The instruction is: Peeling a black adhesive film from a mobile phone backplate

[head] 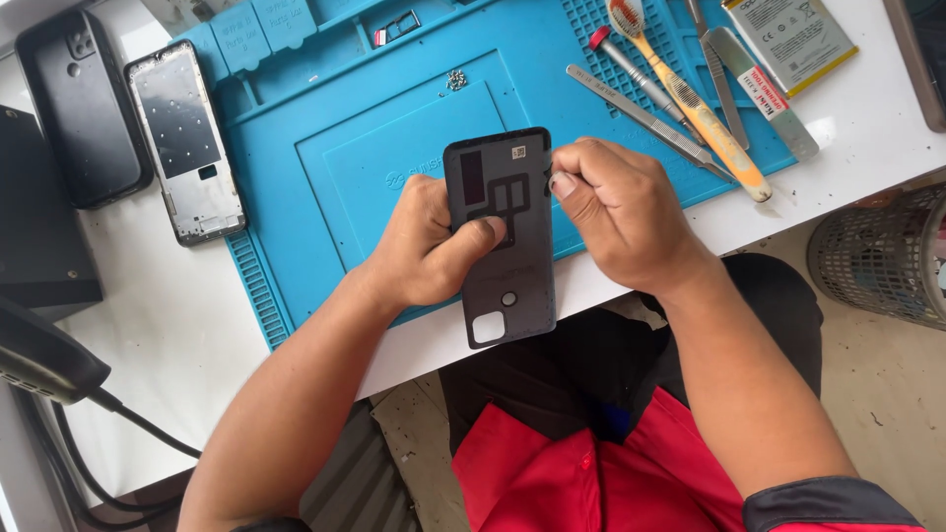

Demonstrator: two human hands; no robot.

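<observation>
- We see the left hand [429, 246] gripping a dark grey phone back cover [501, 236], its fingers clamped on the cover's left edge with the thumb pressed flat across the inner face.
- The cover is held up in the air over the near edge of the tabletop [158, 345], its inner side facing us, the square camera cutout at the lower end and the top end over the blue repair mat [345, 128].
- The right hand [616, 212] sits at the cover's upper right edge, fingers curled together and touching that edge; we cannot tell whether something small is pinched between them.
- On the mat to the right lie several tools close together: a yellow-handled tool [695, 103], metal tweezers [645, 116] and a small red-tipped driver [631, 74].
- A flat phone battery [788, 39] lies on the white tabletop beyond the tools, near the upper right.
- To the left of the mat a bare phone frame [185, 143] lies flat, and just beside it a black phone case [84, 108].
- A few tiny screws [455, 81] sit on the mat above the cover.
- A wire mesh bin [882, 256] stands on the floor at the right, and a red and black garment [591, 463] shows below the arms.
</observation>
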